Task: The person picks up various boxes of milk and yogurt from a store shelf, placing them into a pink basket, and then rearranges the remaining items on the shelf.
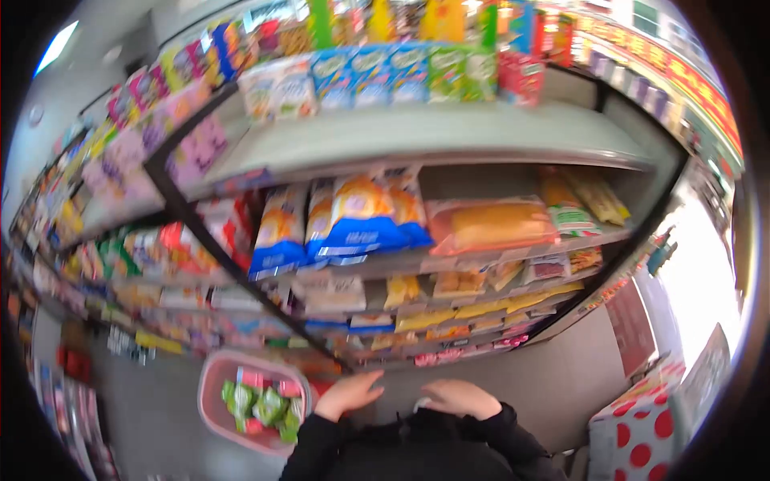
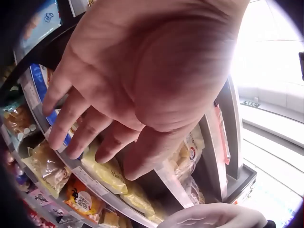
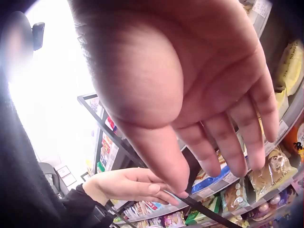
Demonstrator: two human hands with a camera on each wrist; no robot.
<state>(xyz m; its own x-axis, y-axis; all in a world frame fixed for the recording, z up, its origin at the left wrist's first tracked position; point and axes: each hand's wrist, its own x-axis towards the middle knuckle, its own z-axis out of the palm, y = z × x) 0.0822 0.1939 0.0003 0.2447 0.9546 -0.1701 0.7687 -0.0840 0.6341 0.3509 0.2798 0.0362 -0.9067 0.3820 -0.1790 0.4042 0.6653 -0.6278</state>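
Note:
Both hands hover low in front of a store shelf, fingers extended and holding nothing. My left hand (image 1: 350, 395) is at the lower middle of the head view, palm turned inward. Facing it, a short gap away, is my right hand (image 1: 461, 398). In the left wrist view the left palm (image 2: 147, 71) fills the top, its fingers spread loosely before yellow snack bags (image 2: 107, 168). The right wrist view shows the right palm (image 3: 190, 66) with straight fingers. On the floor left of the hands stands a pink basket (image 1: 210, 393) holding green and pink packages (image 1: 269, 406).
Blue bread bags (image 1: 361, 220) and a large packaged loaf (image 1: 493, 227) lie on the middle shelf. Blue boxes (image 1: 371, 76) line the back of the top shelf (image 1: 433, 136). A red-dotted white box (image 1: 638, 437) stands at right, near the bright doorway.

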